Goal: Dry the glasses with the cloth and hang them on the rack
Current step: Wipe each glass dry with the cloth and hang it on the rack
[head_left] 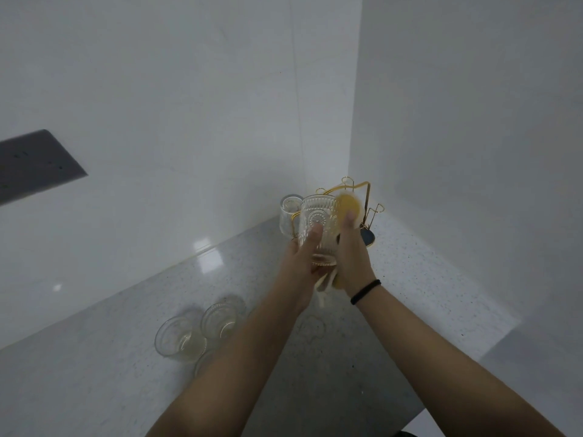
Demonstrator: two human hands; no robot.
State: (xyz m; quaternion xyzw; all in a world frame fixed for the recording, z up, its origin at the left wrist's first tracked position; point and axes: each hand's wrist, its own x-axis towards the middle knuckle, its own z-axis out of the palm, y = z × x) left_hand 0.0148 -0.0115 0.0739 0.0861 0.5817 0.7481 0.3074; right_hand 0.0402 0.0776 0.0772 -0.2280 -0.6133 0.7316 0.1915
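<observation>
- Nearest, at the left of the pale speckled stone counter (pixel 120 357), stand two clear embossed glass tumblers (pixel 181 340), upright and mouth up, with the rim of a third just showing beside the left forearm. They look parked within easy reach, probably waiting their turn to be dried.
- Further in, above the counter, the left hand (pixel 304 263) wraps its fingers around the lower body of a clear embossed drinking glass (pixel 318 228), holding it upright, mouth away from the camera, so its side faces the other hand.
- The right hand (pixel 351 257), with a black band at the wrist, closes its fingers on a yellow and cream cloth (pixel 347 205) and presses it against the glass's right side and rim; a loose end hangs below the hands. This reads as the wiping step, the hanging not yet begun.
- Farthest, in the corner where the walls meet, stands a gold wire rack with looped prongs (pixel 375 211). A clear ribbed glass (pixel 288 216) appears to hang on its left side; the right prongs are free, so the held glass would likely go there.
</observation>
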